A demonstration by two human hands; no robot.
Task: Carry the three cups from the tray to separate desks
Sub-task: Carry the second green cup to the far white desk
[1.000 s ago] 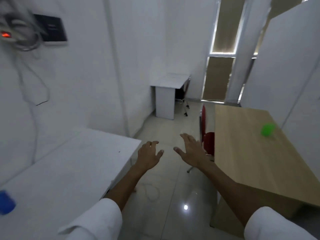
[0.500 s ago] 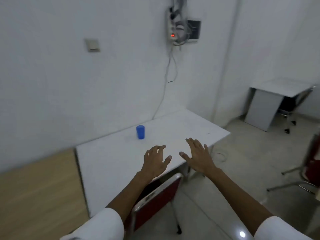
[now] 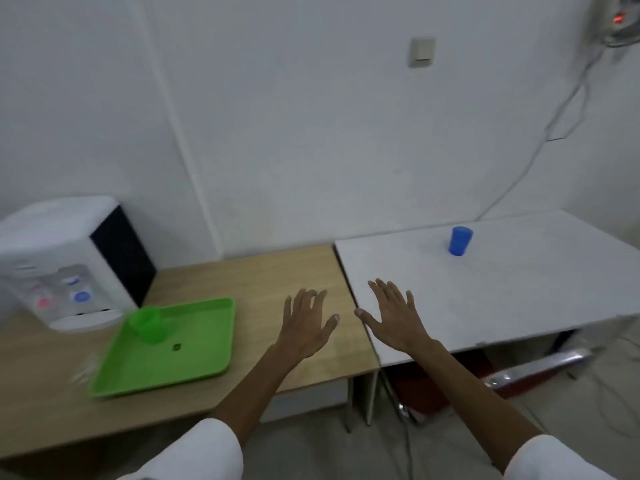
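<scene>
Green cup (image 3: 147, 323) sits at far-left corner of green tray (image 3: 194, 362) on wooden desk (image 3: 294, 271); blue cup (image 3: 460, 240) on white desk (image 3: 519, 289). Our left hand (image 3: 306, 327) and right hand (image 3: 394, 320) empty, fingers spread, well apart from cup. Risk, we judge: hasty sideways reach tips light cup or skids tray toward dispenser (image 3: 65, 261).

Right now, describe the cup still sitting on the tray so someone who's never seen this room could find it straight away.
Find the white water dispenser at the left end of the wooden desk. In front of it lies a green tray, and the green cup stands in the tray's far left corner. It matches the tray's colour, unlike the blue cup on the white desk.
</scene>
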